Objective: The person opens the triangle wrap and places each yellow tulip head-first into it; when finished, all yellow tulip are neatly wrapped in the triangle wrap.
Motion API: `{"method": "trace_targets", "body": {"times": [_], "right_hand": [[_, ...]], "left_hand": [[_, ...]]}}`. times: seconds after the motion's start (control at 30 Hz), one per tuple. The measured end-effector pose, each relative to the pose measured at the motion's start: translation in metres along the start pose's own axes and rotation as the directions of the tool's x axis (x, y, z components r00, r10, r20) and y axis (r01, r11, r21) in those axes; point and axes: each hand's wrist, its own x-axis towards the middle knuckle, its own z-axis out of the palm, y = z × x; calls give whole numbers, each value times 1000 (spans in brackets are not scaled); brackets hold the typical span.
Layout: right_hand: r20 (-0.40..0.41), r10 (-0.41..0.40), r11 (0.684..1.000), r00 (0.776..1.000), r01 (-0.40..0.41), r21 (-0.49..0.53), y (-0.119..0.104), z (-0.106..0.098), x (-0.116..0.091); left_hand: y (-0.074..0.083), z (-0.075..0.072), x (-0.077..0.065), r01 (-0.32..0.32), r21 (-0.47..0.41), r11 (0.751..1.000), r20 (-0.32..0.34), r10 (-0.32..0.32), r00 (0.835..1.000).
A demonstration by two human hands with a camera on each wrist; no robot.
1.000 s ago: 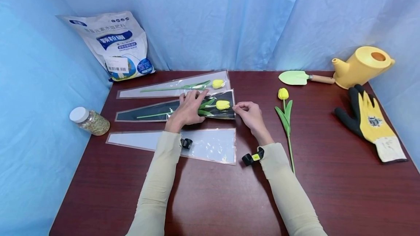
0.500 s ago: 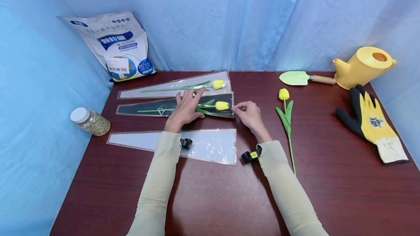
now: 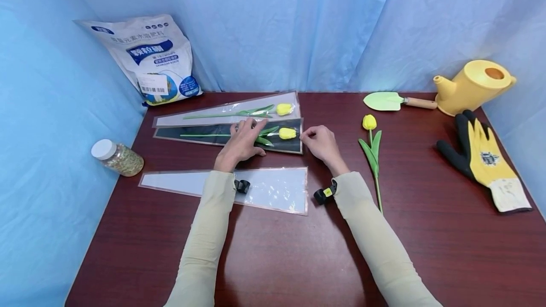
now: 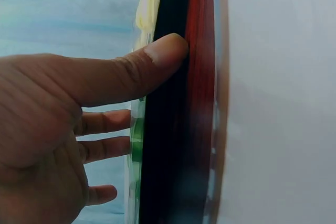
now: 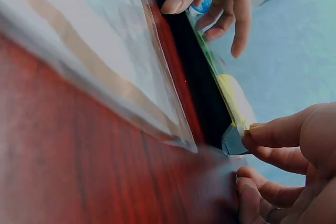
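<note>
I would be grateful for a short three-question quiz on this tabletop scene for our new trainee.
1. Multiple choice: what colour is the backing of the wrapping sleeve whose edge the right hand pinches?
A) White
B) Black
C) Red

2. True or false: in the head view, the trowel lies to the left of the watering can.

3. Count: how many yellow tulips show in the head view?

Key:
1. B
2. True
3. Three, one of them lying directly on the table.
</note>
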Motion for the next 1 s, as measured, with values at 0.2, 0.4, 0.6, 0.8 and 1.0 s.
{"method": "trace_targets", "body": {"times": [0.2,0.4,0.6,0.8,1.0], "right_hand": [[33,34,999,999,-33,-29,-5,2,4],[25,36,999,999,-35,-18,-5,2,5],[40,58,998,998,-59,23,-2,-7,-1],[45,60,996,997,-63,66,-2,-22,-16],[53,-20,998,998,17,63,-4,-29,-45]], "left_hand": [[0,1,1,14,6,1000,32,-14,999],[1,-1,1,20,11,1000,30,-21,999],[8,-14,-5,1,-36,999,-19,-2,1000],[18,-35,-20,-66,-124,990,-145,48,988],[28,-39,-35,-126,-167,978,-206,90,974]]}}
